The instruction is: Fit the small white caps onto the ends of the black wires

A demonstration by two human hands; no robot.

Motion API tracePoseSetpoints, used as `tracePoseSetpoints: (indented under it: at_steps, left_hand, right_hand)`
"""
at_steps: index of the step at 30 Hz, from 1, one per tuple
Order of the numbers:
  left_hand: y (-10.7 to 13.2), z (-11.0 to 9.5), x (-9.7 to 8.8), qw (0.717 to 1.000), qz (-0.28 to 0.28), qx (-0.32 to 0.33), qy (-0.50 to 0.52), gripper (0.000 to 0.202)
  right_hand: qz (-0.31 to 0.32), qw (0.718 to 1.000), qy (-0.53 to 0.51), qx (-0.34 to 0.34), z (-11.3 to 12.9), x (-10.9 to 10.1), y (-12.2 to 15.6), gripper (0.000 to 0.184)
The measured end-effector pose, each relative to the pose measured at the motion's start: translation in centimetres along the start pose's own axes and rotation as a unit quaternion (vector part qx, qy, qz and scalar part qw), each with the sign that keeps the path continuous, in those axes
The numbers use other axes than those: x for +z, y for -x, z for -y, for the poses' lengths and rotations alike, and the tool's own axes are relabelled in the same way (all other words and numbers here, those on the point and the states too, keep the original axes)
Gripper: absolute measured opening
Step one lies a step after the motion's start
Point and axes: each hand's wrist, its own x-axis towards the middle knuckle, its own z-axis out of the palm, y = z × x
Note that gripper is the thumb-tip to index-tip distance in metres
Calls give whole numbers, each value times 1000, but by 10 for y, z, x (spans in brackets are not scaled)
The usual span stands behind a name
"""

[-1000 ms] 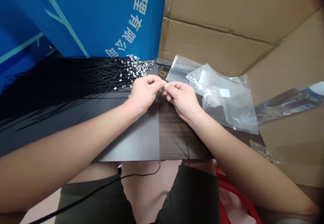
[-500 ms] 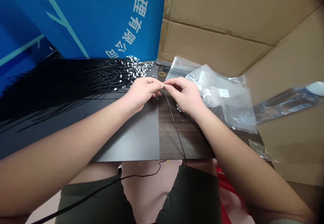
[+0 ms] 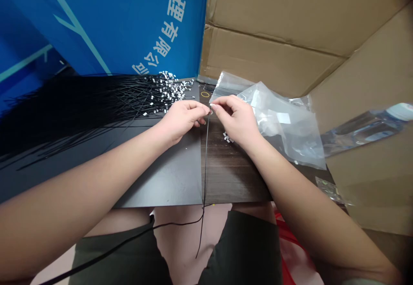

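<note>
My left hand point(image 3: 186, 119) is closed in a pinch on the upper end of a thin black wire point(image 3: 206, 160). The wire hangs down past the table's front edge, its lower end between my knees. Almost touching it, my right hand point(image 3: 235, 115) pinches a small white connector point(image 3: 211, 105) at the wire's top end. Whether the connector is seated on the wire is too small to tell. A few loose white connectors point(image 3: 227, 137) lie on the table below my right hand. Left of my left hand spreads a big bundle of black wires point(image 3: 80, 100), many with white ends.
Clear plastic bags point(image 3: 284, 124) lie right of my right hand, with a water bottle point(image 3: 364, 126) beyond. A yellow ring point(image 3: 205, 94) lies behind my fingers. Cardboard point(image 3: 274, 57) and a blue panel point(image 3: 106, 22) stand behind the table. A black cable point(image 3: 129, 240) crosses my lap.
The hanging wire has swung left, and its lower end now shows between my knees. My fingertips have parted slightly; both hands stay in nearly the same place.
</note>
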Motion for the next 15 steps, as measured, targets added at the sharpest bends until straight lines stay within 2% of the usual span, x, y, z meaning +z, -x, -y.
tracePoseSetpoints:
  at_steps: [9, 15]
  left_hand:
    - [0, 1, -1, 998, -8, 32, -52, 14]
    - [2, -3, -3, 988, -13, 77, -130, 16]
  right_hand:
    - [6, 1000, -1, -3, 0, 2, 2, 12]
    - [1, 1000, -12, 8, 3, 4, 3, 11]
